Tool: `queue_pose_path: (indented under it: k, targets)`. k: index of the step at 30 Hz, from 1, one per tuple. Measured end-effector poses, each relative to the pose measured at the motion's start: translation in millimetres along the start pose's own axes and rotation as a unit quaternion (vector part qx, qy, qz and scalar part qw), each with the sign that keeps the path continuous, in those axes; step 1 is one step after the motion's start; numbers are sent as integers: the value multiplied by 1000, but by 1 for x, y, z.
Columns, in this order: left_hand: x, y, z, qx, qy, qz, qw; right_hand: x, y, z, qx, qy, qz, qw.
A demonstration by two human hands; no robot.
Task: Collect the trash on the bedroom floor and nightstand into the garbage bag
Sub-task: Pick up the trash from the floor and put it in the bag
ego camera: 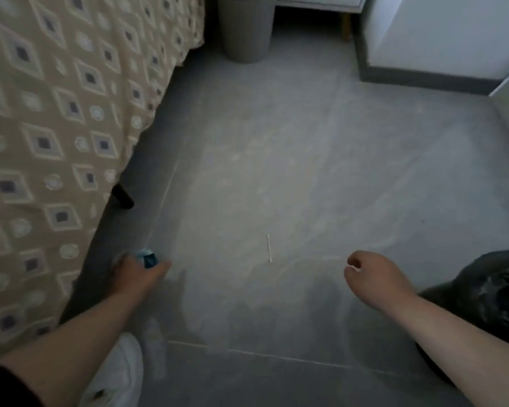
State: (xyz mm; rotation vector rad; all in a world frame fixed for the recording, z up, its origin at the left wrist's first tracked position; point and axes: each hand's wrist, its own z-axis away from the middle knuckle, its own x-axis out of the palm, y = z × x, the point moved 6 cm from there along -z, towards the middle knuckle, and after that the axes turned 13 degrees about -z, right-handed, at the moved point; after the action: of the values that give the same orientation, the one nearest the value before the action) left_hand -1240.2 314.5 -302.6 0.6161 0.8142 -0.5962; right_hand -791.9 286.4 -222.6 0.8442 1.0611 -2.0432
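Left grip [138, 273] clenched on blue wrapper [148, 257], low over grey floor [291, 160] beside bed [56, 127].

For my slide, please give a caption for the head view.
Left hand grasps blue trash beside bed; white stick remains.

A grey tiled floor [306, 142] fills the frame centre. A thin white stick [269, 248] lies on it at lower centre. A grey bin [244, 27] stands at upper centre, a black bag [482, 289] at lower right.
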Motion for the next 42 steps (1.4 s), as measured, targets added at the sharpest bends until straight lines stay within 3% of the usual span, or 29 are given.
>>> queue_pose_path:
  k: [2, 8, 13, 16, 20, 29, 33, 42]
  targets:
    - [20, 18, 3, 37, -26, -24, 999, 5, 23, -5, 51, 11, -12, 999]
    - [76, 107, 34, 216, -3, -151, 965, 8, 73, -10, 160, 81, -89, 980]
    - [122, 172, 60, 249, 38, -231, 940, 21, 101, -9, 201, 68, -62, 975]
    - [139, 191, 67, 256, 47, -269, 927, 33, 107, -4, 183, 27, 24, 982]
    - [141, 206, 68, 279, 69, -298, 911, 40, 114, -3, 143, 40, 86, 985]
    - [148, 229, 81, 341, 51, -377, 860, 53, 119, -1, 68, 77, 98, 990]
    - [150, 230, 77, 381, 59, -418, 822, 57, 125, 1, 98, 101, 86, 986]
    - [141, 229, 71, 398, 55, -375, 835, 52, 132, -2, 71, 109, 50, 990]
